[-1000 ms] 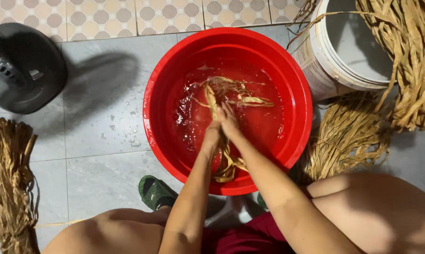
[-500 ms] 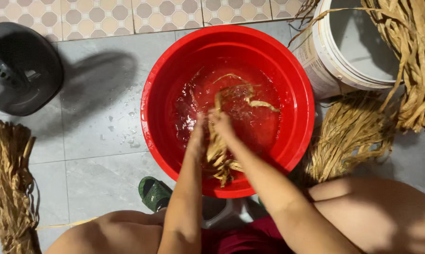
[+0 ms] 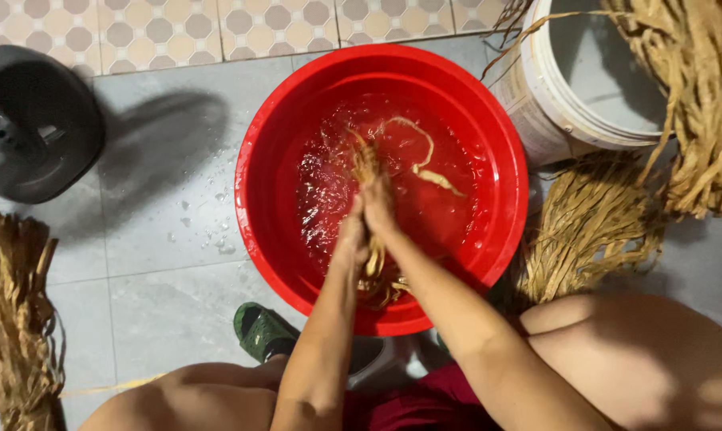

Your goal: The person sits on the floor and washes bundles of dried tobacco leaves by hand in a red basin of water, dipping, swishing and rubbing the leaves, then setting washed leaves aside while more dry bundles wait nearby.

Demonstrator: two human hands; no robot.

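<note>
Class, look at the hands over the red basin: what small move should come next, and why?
Probably dip the fibre bundle back into the water: both hands, left and right, grip it above the red basin, with loose strands floating.

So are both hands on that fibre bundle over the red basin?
Touching. The head view shows the left hand and right hand pressed around the fibre bundle, above the red basin.

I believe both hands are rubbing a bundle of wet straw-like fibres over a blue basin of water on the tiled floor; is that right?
Not quite: the basin is red, not blue, as the head view shows. The rest holds: the left hand and right hand press together on the bundle of wet fibres over the water, on the tiled floor.
</note>
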